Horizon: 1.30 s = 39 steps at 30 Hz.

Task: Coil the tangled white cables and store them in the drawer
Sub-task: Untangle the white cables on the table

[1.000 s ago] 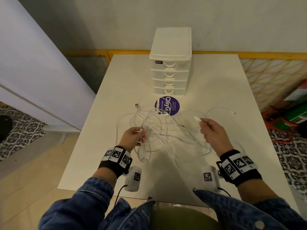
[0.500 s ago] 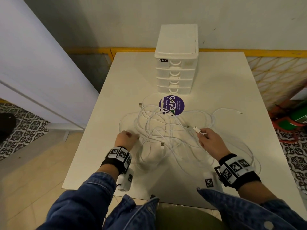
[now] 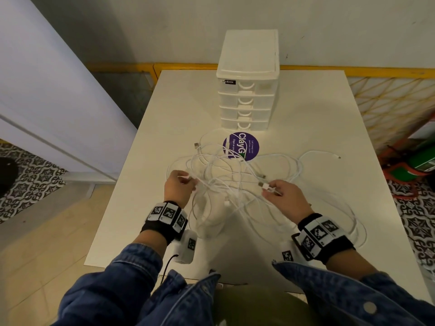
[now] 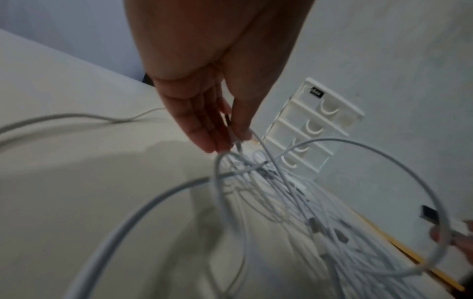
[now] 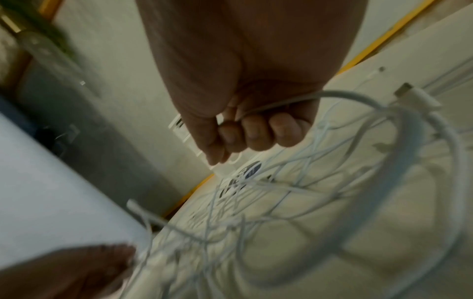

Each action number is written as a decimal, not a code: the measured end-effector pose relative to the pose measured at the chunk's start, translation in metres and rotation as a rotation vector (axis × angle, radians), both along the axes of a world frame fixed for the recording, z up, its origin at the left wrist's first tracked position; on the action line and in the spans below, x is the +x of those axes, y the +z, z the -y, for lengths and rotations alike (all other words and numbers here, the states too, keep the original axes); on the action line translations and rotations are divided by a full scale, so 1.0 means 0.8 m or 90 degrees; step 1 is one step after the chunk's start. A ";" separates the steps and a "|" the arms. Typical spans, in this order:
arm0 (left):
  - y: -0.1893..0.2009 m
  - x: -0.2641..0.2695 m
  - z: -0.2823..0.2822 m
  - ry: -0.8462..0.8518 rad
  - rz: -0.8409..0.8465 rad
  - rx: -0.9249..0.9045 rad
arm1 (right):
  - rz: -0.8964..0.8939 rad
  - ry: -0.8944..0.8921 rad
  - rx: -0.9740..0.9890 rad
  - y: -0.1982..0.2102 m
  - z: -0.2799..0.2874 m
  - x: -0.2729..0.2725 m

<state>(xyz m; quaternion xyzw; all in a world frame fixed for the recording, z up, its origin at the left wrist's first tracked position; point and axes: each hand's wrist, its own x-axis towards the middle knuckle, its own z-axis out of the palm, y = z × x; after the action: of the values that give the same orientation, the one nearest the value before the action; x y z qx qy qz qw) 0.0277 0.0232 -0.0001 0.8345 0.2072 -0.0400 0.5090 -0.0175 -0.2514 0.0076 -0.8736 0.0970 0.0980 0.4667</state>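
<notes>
Purple round sticker [image 3: 240, 146] on the desk [image 3: 317, 128] — reads "ClayG", smaller lines illegible. Black label [image 3: 228, 82] on the drawer unit [image 3: 247, 67], top front — partly readable, "…abox".

Cables [image 3: 237, 184] lie on the table [image 3: 317, 118] (before the drawer unit [image 3: 247, 90])

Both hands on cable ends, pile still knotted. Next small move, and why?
Probably lift the right hand with its plug end up and away from the tangled cables, freeing one strand. The left hand pinches another end; all drawers look shut.
</notes>
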 end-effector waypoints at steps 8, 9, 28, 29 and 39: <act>0.019 -0.004 0.009 -0.087 0.029 0.031 | 0.029 0.255 -0.113 0.001 -0.086 -0.005; 0.020 -0.007 0.006 -0.084 0.042 0.049 | 0.034 0.235 -0.107 0.001 -0.089 -0.003; 0.157 0.035 -0.083 0.166 0.398 -0.093 | -0.169 0.424 -0.193 -0.020 -0.051 -0.005; 0.156 0.033 -0.075 0.099 0.379 -0.036 | -0.161 0.425 -0.201 -0.022 -0.050 -0.005; 0.030 -0.047 0.035 -0.478 0.026 0.236 | 0.016 0.159 -0.158 -0.010 -0.039 0.013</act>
<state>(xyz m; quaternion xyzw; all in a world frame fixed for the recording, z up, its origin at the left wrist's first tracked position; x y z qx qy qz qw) -0.0095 -0.0049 0.0235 0.9302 -0.1175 -0.1684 0.3042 -0.0067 -0.2201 -0.0007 -0.9308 -0.0069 0.1319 0.3408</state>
